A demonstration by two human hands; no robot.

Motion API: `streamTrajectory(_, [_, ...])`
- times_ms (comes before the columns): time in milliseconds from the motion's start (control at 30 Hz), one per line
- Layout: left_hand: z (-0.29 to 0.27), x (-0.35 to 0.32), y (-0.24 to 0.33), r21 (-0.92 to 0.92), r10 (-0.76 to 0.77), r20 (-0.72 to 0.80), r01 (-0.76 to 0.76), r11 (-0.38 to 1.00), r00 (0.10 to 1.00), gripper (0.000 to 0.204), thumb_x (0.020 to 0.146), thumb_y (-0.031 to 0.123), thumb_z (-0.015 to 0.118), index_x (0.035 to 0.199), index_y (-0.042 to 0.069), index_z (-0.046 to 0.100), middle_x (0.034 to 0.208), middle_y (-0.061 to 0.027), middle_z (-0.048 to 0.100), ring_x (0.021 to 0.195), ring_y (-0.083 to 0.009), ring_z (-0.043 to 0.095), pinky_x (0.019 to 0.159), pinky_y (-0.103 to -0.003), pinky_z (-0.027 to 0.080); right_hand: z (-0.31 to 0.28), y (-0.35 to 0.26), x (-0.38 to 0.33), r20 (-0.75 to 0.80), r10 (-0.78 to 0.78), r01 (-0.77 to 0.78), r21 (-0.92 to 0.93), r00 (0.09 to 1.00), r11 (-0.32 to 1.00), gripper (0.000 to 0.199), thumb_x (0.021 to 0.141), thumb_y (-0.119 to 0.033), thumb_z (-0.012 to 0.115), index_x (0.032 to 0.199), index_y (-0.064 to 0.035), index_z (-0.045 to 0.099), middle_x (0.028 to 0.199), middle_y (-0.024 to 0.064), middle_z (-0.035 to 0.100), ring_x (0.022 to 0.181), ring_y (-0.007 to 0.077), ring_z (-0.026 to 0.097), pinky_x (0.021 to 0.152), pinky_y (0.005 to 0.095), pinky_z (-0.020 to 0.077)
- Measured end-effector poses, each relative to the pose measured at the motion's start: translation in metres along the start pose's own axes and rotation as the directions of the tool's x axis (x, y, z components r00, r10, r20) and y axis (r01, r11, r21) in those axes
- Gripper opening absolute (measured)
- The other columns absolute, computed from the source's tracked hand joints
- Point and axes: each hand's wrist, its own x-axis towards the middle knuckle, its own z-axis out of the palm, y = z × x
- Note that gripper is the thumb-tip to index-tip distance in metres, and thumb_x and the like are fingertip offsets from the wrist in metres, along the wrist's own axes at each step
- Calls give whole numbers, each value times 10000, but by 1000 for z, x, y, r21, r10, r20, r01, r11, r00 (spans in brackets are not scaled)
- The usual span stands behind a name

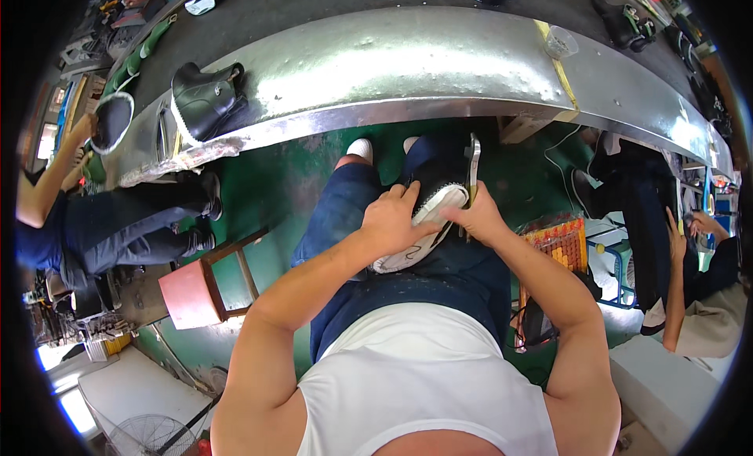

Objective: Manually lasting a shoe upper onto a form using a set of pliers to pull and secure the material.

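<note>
Over my thighs lies a shoe [409,252], its pale underside turned up and a ragged white edge along its rim. A dark part shows beyond it, hard to tell from my dark trousers. My left hand [391,221] is closed around the shoe's left side, thumb across the underside. In my right hand [485,217] is a long metal hand tool [474,162], standing upright beside the shoe's right edge; its exact kind is unclear. My right thumb reaches onto the shoe's rim, and the other right fingers are mostly hidden.
A metal-topped bench [337,72] curves ahead, bearing a black boot [205,99] and a clear cup [560,42]. A reddish stool [188,293] stands left, a woven seat [558,244] right. One person sits at left, another at right. A fan [149,436] is at lower left.
</note>
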Motion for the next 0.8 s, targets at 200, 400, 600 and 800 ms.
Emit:
streamTrajectory(200, [-3,10,-32,-43,175,4,-175,984,985,624,963,411,568,1400,-27,482,977,-246,683,821,-401,670,775,-411,545,-14,-18,-1,165,29,12,-242,986,970,791,700,-267,861,1275,62,430,1145,175,626,1085,247,616,964,347,478])
streamTrajectory(400, [-7,32,-50,-417,42,38,-23,909,998,510,1006,386,504,1276,-36,600,854,-246,676,872,-402,670,791,-433,518,-18,-9,-1,230,105,-121,54,967,991,513,799,-92,734,1209,24,448,977,105,601,775,155,629,680,308,538])
streamTrajectory(600, [-4,48,-24,-451,260,-183,-316,835,948,744,836,370,766,1432,69,437,1544,-233,309,1440,-384,318,1150,-440,318,-9,-70,-1,250,76,-28,-189,965,982,478,819,-125,735,1189,2,458,884,109,595,783,140,628,672,310,519])
streamTrajectory(800, [-10,20,-41,-765,199,-331,-386,515,922,660,877,181,741,1422,63,387,1582,-172,218,1440,-288,297,1150,-386,286,-7,-96,-10,396,-149,93,158,906,983,419,902,-154,681,1242,1,492,995,105,645,887,140,615,809,303,503])
